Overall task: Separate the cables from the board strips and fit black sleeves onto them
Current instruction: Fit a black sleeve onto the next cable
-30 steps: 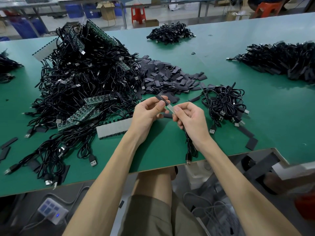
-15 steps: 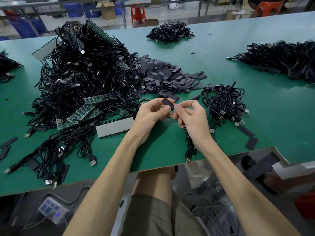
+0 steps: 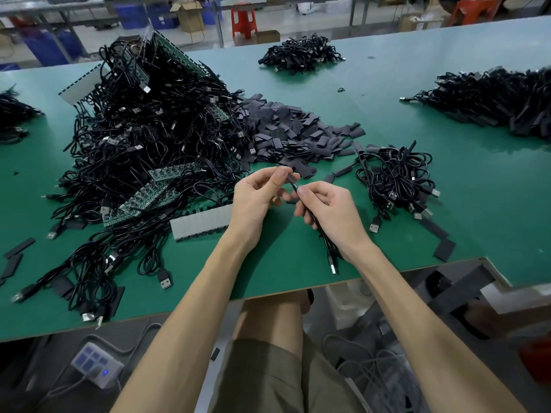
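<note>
Head | right hand (image 3: 331, 213) grips cable (image 3: 328, 245) | left hand (image 3: 256, 198) pinches black sleeve (image 3: 291, 178) at cable's tip

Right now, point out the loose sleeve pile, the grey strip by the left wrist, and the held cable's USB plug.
sleeve pile (image 3: 292, 135): head view, middle of the heap.
grey strip (image 3: 202, 223): head view, centre of its top face.
USB plug (image 3: 332, 264): head view, its metal shell.
</note>
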Action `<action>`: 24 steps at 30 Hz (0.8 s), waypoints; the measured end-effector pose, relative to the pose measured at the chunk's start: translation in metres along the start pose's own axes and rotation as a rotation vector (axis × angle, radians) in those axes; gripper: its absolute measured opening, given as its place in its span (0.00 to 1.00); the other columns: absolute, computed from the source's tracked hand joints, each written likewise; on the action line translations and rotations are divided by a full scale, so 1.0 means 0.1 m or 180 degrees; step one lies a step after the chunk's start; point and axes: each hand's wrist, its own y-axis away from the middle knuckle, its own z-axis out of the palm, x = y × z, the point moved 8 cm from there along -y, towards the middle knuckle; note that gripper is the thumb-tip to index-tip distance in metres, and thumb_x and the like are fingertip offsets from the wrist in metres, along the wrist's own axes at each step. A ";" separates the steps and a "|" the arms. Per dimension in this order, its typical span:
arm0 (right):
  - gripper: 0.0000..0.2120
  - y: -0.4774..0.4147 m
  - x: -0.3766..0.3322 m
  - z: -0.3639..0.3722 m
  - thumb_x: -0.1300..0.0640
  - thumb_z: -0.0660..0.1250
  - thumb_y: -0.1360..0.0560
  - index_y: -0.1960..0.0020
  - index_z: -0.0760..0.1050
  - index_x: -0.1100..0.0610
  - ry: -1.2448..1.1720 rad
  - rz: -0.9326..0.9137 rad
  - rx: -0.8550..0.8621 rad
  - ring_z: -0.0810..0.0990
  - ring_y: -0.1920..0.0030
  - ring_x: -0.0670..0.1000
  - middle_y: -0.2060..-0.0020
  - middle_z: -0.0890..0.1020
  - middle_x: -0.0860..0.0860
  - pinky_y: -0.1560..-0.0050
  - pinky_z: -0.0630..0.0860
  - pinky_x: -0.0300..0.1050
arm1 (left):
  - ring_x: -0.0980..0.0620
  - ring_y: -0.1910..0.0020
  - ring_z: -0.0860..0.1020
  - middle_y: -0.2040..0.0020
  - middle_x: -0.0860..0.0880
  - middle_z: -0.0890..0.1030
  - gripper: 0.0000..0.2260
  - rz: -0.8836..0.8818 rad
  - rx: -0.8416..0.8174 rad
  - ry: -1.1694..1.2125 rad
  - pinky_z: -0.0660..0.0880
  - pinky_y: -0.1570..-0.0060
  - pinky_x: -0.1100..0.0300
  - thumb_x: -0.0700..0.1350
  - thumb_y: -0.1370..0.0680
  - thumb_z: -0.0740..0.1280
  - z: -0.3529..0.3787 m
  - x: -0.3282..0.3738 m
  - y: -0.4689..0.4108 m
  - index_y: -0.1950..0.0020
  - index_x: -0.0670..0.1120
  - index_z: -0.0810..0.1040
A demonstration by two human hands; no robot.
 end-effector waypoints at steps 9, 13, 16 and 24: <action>0.09 0.00 0.00 -0.05 0.59 0.66 0.17 0.52 0.80 0.62 0.0126 0.0122 0.0196 0.72 0.71 0.45 0.71 0.80 0.46 0.70 0.69 0.37 | 0.50 0.68 0.73 0.53 0.38 0.85 0.09 0.0172 -0.0046 -0.0422 0.73 0.66 0.63 0.48 0.19 0.70 0.04 0.04 -0.02 0.54 0.45 0.86; 0.08 0.02 -0.01 -0.07 0.59 0.66 0.17 0.54 0.79 0.61 0.0133 0.0132 0.0282 0.71 0.71 0.46 0.71 0.80 0.46 0.69 0.69 0.37 | 0.49 0.68 0.72 0.54 0.38 0.85 0.13 0.0209 -0.0017 -0.0679 0.71 0.67 0.58 0.48 0.18 0.69 0.04 0.02 -0.02 0.53 0.39 0.84; 0.08 0.02 -0.01 -0.07 0.59 0.67 0.17 0.55 0.79 0.59 0.0139 0.0131 0.0290 0.71 0.71 0.46 0.72 0.80 0.46 0.70 0.69 0.36 | 0.51 0.69 0.73 0.55 0.44 0.86 0.13 0.0221 -0.0034 -0.0754 0.72 0.68 0.59 0.47 0.18 0.69 0.04 0.02 -0.02 0.52 0.37 0.83; 0.08 0.02 0.00 -0.06 0.58 0.67 0.18 0.55 0.78 0.60 0.0205 0.0072 0.0254 0.73 0.71 0.46 0.70 0.82 0.48 0.70 0.69 0.35 | 0.52 0.68 0.76 0.59 0.50 0.86 0.12 0.0155 -0.0185 -0.0765 0.73 0.65 0.60 0.47 0.18 0.69 0.08 0.01 0.02 0.50 0.38 0.84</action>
